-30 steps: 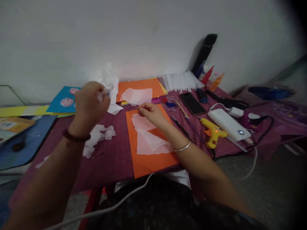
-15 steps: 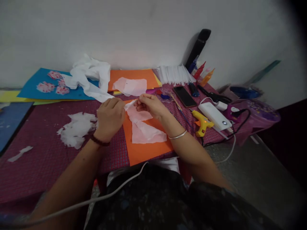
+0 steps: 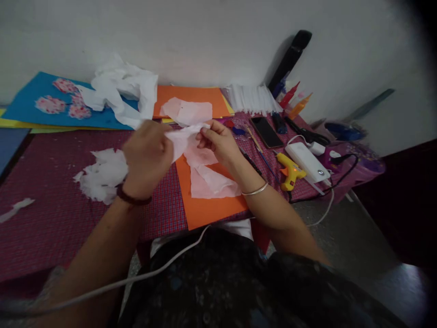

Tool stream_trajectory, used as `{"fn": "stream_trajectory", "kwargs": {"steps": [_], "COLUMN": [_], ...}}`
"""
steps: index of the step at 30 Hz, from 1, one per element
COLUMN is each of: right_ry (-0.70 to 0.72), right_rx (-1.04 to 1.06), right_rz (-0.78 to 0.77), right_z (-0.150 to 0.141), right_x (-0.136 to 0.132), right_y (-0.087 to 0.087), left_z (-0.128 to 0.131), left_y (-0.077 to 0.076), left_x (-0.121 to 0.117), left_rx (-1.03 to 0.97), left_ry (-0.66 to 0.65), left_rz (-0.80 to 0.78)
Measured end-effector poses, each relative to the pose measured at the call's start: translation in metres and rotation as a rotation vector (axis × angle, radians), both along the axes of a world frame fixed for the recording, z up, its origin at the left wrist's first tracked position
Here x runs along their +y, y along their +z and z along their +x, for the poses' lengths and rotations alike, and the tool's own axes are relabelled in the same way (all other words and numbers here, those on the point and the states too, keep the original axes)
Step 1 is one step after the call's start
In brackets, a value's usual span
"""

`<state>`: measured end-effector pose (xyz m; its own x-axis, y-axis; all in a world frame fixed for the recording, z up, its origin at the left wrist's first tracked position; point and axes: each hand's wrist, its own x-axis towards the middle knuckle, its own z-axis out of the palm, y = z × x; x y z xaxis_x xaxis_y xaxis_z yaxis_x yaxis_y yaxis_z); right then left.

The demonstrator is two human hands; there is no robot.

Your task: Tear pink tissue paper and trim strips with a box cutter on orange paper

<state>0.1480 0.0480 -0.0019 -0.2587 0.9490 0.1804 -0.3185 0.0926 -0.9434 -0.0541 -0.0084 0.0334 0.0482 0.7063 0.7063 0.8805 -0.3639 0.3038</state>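
White tissue: we see it [image 3: 180, 137] stretched between our two hands, raised over the far end of the near orange sheet [image 3: 213, 212]; its left end vanishes at the blurred fingers.
Left hand: our left grip [image 3: 148, 152] is curled on that end, though motion blur and the back of the hand hide the fingertips.
Right hand: our right grip [image 3: 218, 141] pinches the other end narrowly between thumb and fingers.
Pale paper: it lies [image 3: 218, 183] on the orange sheet, its upper part covered by the tissue and the right hand, so we cannot follow its full outline.
Torn tissue heap: it sits [image 3: 102, 175] on the bench [image 3: 164, 212] beside our left wrist, the pieces hard to count.
Loose scrap: the left edge of the view crops it [image 3: 17, 208].
Blue sheet: white crumpled tissue [image 3: 148, 89] covers part of it [image 3: 29, 95].
Glue gun: it lies [image 3: 290, 171] near the white power bank [image 3: 307, 161], well right of our hands.
Since half a second ago: our hands have moved apart, more tissue shows between them, and the scrap, whole then, is now cut off.
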Motion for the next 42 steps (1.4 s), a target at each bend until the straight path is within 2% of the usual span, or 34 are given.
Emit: {"fn": "stream_trajectory", "kwargs": {"steps": [1, 3, 4, 7, 10, 12, 14, 17, 20, 25, 28, 33, 39, 42], "right_ry": [-0.025, -0.033, -0.017, 0.076, 0.148, 0.172, 0.179, 0.169, 0.163, 0.167, 0.172, 0.175, 0.194, 0.133], "right_rx": [0.009, -0.001, -0.02, -0.107, -0.188, -0.225, -0.254, -0.3, -0.344, -0.392, -0.385, -0.378, -0.536, -0.575], "right_rz": [0.0, 0.003, 0.01, 0.06, 0.148, 0.203, 0.25, 0.296, 0.317, 0.316, 0.31, 0.321, 0.396, 0.445], "right_z": [0.002, 0.005, 0.006, 0.003, -0.003, -0.006, -0.008, -0.007, -0.005, -0.004, -0.004, -0.004, 0.001, 0.0], "right_x": [0.003, 0.006, 0.006, -0.001, -0.01, -0.013, -0.014, -0.012, -0.013, -0.018, -0.02, -0.02, -0.019, -0.018], "right_y": [-0.001, -0.001, 0.001, 0.004, 0.005, 0.003, 0.0, -0.001, 0.001, 0.008, 0.01, 0.008, 0.006, 0.003], "left_z": [-0.008, -0.019, -0.021, -0.008, 0.019, 0.032, 0.038, 0.039, 0.038, 0.033, 0.03, 0.029, 0.029, 0.03], "left_y": [0.005, 0.016, 0.02, 0.023, 0.012, 0.002, -0.004, -0.006, -0.002, 0.003, 0.003, -0.002, -0.007, -0.009], "left_x": [0.002, 0.003, 0.001, -0.011, -0.019, -0.02, -0.019, -0.018, -0.016, -0.009, -0.007, -0.006, -0.005, -0.004], "left_rx": [-0.071, -0.268, -0.343, -0.315, -0.187, -0.119, -0.146, -0.345, -0.55, -1.092, -1.266, -1.219, -0.96, -0.949], "left_ry": [0.051, 0.207, 0.204, -0.031, -0.252, -0.294, -0.278, -0.256, -0.279, -0.445, -0.537, -0.575, -0.486, -0.44], "left_rz": [0.075, 0.36, 0.371, 0.216, 0.137, 0.077, -0.004, -0.148, -0.311, -0.766, -0.833, -0.783, -0.765, -0.766]}}
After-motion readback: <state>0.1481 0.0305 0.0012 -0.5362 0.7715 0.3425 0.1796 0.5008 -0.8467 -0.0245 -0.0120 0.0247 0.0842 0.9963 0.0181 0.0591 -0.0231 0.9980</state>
